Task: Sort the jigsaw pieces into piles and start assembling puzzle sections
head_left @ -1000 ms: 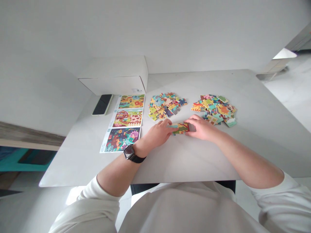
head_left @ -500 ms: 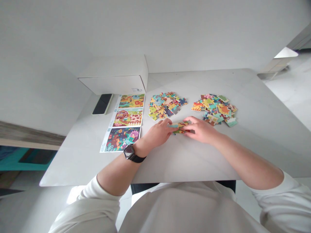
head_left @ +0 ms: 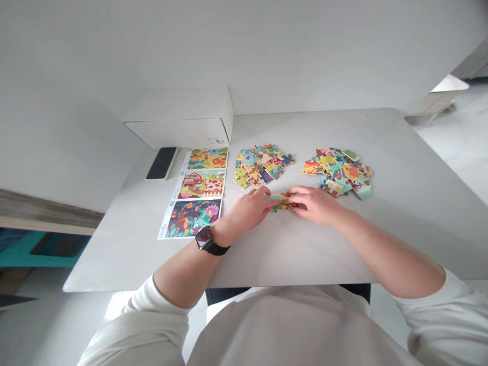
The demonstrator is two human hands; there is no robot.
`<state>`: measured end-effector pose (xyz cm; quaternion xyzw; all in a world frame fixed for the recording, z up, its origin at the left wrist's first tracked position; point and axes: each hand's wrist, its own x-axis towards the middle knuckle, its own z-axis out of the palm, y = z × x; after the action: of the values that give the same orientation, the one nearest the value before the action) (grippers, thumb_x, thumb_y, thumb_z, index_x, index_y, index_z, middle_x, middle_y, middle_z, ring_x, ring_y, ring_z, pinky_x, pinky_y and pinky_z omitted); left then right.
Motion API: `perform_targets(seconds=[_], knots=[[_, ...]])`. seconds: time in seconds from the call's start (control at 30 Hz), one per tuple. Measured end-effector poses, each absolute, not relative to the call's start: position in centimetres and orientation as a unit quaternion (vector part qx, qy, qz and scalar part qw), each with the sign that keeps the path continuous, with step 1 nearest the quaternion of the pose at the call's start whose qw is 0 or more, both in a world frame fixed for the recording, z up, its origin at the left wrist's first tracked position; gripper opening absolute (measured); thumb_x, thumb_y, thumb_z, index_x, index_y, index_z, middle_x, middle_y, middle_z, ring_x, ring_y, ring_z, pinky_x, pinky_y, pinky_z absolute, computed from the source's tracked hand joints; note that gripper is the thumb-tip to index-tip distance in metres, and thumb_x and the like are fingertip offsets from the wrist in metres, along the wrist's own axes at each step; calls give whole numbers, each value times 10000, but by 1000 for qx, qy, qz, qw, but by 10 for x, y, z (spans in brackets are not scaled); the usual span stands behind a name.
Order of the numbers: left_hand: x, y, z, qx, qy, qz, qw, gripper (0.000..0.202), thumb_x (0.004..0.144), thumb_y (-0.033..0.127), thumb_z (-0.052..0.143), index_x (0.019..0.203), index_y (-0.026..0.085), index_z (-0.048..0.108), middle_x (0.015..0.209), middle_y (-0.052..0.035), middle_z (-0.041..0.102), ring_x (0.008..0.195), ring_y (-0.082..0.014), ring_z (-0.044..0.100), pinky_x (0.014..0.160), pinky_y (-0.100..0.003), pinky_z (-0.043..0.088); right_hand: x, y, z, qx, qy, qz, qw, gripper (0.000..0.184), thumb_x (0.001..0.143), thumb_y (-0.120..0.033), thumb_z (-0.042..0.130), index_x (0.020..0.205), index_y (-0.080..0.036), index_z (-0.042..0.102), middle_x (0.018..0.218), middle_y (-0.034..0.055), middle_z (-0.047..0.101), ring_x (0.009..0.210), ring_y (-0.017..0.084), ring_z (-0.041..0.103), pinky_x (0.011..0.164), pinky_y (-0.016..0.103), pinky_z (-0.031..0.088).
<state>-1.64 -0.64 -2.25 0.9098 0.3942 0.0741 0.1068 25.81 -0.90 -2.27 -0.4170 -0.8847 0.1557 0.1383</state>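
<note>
Between my two hands are colourful jigsaw puzzle pieces (head_left: 281,202), low over the table, partly covered by my fingers. From the left side my left hand (head_left: 252,208), with a black watch (head_left: 204,238) on its wrist, grips them with its fingertips. On the opposite side my right hand (head_left: 313,204) has its thumb and fingers closed on them. Whether the pieces are fully interlocked I cannot tell. One heap of loose puzzle pieces (head_left: 259,165) lies just beyond my left hand. A second heap (head_left: 339,170) lies beyond my right hand.
Left of my hands, a picture sheet (head_left: 163,223) with three printed scenes lies flat on the white table (head_left: 267,254). A phone (head_left: 162,163) rests beside it. Behind them a white box (head_left: 179,131) stands near the wall (head_left: 305,56).
My right hand's fingers have come down and closed further on the puzzle pieces. The left hand stays almost where it was, and both heaps look the same.
</note>
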Motion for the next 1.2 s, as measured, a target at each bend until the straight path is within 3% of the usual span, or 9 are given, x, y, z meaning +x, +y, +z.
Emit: perform_targets(seconds=[0.13,0.27,0.43,0.73,1.07,1.2], knots=[[-18,-5,-23,904,401,97,116,474,1025,223,633,1497,243,593,1388,-118,637,1261,-290,642,1082,-436,560,258,-9,-24,-425,-882,145,145,329,960,-229,696,1280,-259,765,1338,83,757,1104,266,764,913,368,608],[-19,-4,-24,900,403,107,124,435,1013,232,652,1443,204,589,1408,-131,653,1304,-299,640,1122,-450,541,259,-5,-28,-431,-879,122,163,364,963,-219,674,1320,-248,742,1308,89,786,1154,285,753,981,404,595],[-22,-3,-23,900,404,105,124,424,1010,245,650,1430,216,601,1402,-120,666,1316,-293,650,1118,-435,542,266,-1,-28,-418,-882,133,171,319,973,-225,657,1262,-280,780,1318,67,789,1153,278,755,1010,414,587],[-39,-3,-5,894,427,66,119,449,980,230,671,1425,209,614,1394,-121,695,1303,-292,671,1096,-422,551,279,-3,-24,-434,-879,139,137,242,964,-292,704,1178,-285,817,1286,68,772,1025,246,773,850,349,597],[-48,-2,-5,892,438,44,100,555,950,248,691,1493,211,581,1486,-123,681,1361,-312,656,1134,-439,544,284,0,-27,-433,-878,144,143,186,964,-255,723,1129,-268,806,1281,70,770,1022,232,773,864,348,586],[-49,1,-6,885,451,60,99,527,977,216,606,1503,222,598,1513,-120,669,1390,-315,643,1166,-467,529,280,-1,-21,-442,-871,160,142,198,973,-277,734,1158,-256,801,1266,69,760,1041,223,762,909,341,571]])
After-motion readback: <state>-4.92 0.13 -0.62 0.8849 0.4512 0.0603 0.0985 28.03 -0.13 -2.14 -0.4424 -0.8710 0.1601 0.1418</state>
